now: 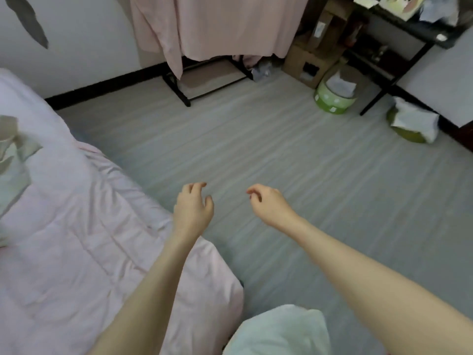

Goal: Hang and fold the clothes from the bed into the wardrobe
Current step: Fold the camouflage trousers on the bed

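Observation:
My left hand [193, 206] hovers over the corner of the bed [84, 242], fingers loosely curled and holding nothing. My right hand [268, 203] hangs beside it over the grey floor, also loosely curled and empty. The bed has a pale pink quilt. A pale greenish garment [12, 160] lies crumpled at its left edge, partly cut off by the frame. A pink cloth [217, 24] hangs over a black rack [179, 90] against the far wall.
Two green bins [332, 101] [407, 135] with white liners stand on the floor at right. Cardboard boxes [307, 62] and a black shelf [399, 47] fill the far right corner. Grey floor [281, 144] stretches ahead.

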`<state>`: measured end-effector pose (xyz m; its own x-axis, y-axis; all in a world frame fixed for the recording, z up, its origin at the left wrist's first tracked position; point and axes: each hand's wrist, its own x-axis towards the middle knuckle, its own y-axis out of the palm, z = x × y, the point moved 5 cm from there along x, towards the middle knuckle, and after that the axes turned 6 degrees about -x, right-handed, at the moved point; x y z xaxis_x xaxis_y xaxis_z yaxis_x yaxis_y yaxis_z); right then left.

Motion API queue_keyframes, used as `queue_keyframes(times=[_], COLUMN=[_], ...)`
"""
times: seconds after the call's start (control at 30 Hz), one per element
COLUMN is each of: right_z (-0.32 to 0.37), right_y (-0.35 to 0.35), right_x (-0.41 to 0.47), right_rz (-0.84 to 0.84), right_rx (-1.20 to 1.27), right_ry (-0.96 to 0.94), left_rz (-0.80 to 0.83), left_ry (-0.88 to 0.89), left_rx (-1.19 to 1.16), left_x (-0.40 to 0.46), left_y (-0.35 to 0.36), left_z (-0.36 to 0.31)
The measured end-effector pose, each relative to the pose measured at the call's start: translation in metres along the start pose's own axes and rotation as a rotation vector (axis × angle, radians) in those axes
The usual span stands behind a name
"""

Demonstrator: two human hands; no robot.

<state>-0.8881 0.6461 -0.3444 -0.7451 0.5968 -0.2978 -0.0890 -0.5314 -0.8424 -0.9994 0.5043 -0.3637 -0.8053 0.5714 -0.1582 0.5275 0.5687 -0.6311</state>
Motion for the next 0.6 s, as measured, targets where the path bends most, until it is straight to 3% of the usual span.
queue_keyframes(times=[0.37,0.6], right_z=[-0.025,0.076], right_y=[-0.065,-0.107], right_x=[0.147,0.286], right_rz=[0.105,0.214], right_rx=[-0.007,-0.028], right_ry=[-0.126,-0.364], left_rz=[-0.04,-0.247], left_ry=[-0.013,-0.131], left_rx=[0.017,0.02], left_x=[0.159,0.259], left_y=[0.041,-0.042], left_z=[-0.075,-0.091])
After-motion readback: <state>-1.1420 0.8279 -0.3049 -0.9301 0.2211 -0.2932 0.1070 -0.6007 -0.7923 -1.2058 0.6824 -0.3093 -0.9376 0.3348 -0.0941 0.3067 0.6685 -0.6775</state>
